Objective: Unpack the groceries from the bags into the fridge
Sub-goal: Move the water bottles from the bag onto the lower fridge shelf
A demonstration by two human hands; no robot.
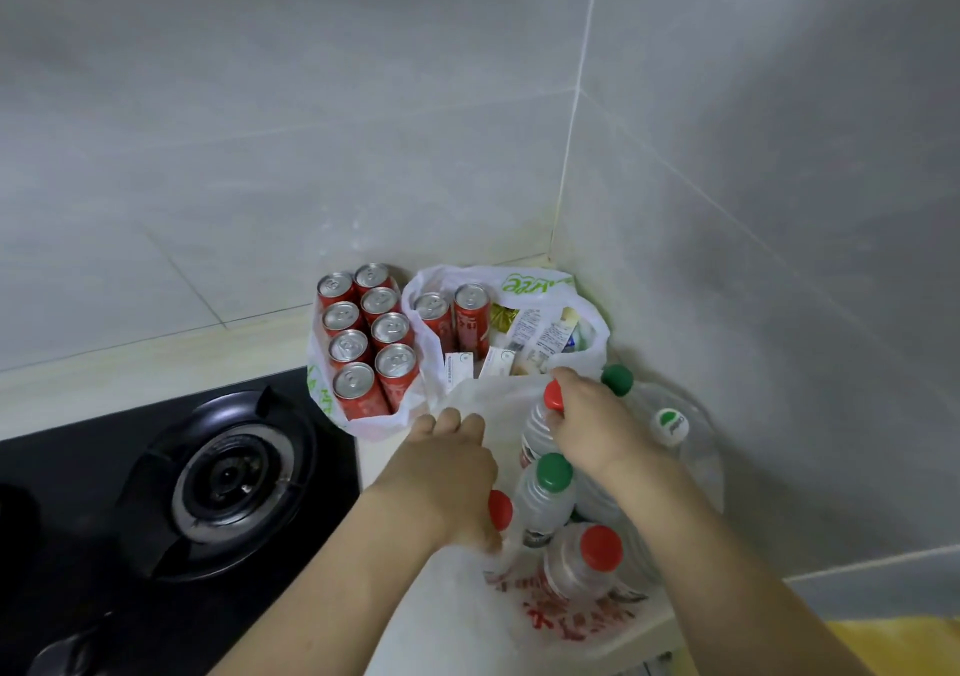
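**Unpacking status: early stage, bags still loaded**

Left to right: the black gas hob (218, 473); a white plastic bag of red drink cans (363, 343), labels unreadable; a white bag with green lettering (530, 280), illegible, holding cartons. The left hand (447, 473) pinches the red-printed white bag (467, 400); the right hand (592, 421) grips a red-capped clear bottle (540, 426). No fridge is visible.
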